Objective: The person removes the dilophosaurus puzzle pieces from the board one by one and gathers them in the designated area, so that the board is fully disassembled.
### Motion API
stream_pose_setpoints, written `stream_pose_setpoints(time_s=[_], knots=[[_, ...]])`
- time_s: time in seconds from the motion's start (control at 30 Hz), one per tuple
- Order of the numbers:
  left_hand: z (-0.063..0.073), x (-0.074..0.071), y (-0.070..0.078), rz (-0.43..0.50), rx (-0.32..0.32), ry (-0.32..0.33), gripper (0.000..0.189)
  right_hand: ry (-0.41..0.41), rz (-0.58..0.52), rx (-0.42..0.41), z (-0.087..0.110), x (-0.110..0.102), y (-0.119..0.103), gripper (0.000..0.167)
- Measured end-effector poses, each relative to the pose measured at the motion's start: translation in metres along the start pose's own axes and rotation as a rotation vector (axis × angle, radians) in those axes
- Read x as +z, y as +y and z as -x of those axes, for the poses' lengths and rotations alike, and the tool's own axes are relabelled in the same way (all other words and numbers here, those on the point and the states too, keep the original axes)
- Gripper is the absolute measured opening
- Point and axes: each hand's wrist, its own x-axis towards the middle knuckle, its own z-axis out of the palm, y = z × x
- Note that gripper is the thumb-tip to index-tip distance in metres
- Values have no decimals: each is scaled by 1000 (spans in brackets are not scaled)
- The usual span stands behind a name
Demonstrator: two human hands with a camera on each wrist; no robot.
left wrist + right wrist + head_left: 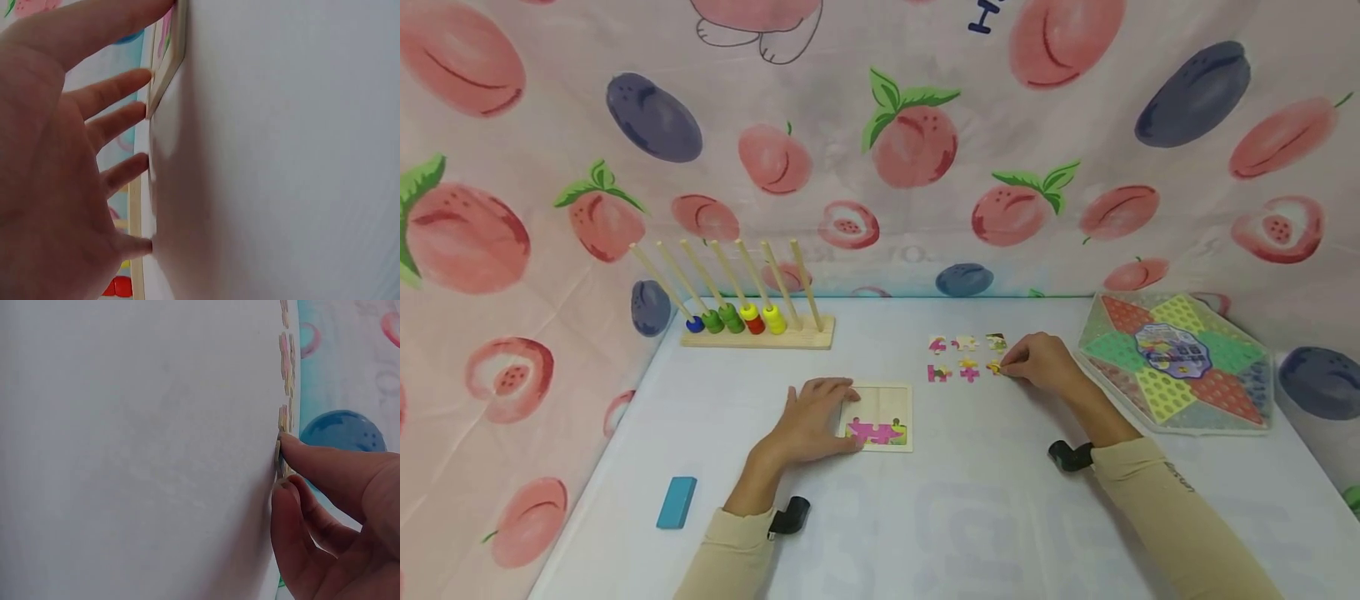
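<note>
A square wooden puzzle tray (912, 417) lies in the middle of the table, with pink and green pieces (876, 432) fitted along its near side. My left hand (812, 421) rests at its left edge, thumb by the near corner and forefinger by the far one; in the left wrist view its fingers are spread and fairly straight. Farther right, my right hand (1041, 360) pinches a small puzzle piece (994, 367) between thumb and fingertips, at table level. Beside it, several loose jigsaw pieces (967, 342) lie in two rows. Fingers partly hide the pinched piece in the right wrist view.
A wooden peg counting stand (757, 335) with coloured rings stands at the back left. The blue block (677, 502) lies at the front left. At the right is a hexagonal board-game case (1176, 362). Fruit-print cloth (917, 250) hangs behind the table.
</note>
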Motion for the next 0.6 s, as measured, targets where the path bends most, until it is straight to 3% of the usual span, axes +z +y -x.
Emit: stream_pose_setpoints(time_s=[0.27, 0.6], knots=[[3, -9, -14, 61, 72, -62, 55, -35, -32, 19, 1, -1, 0, 13], [4, -14, -18, 102, 117, -84, 53, -79, -40, 66, 5, -5, -6, 18]])
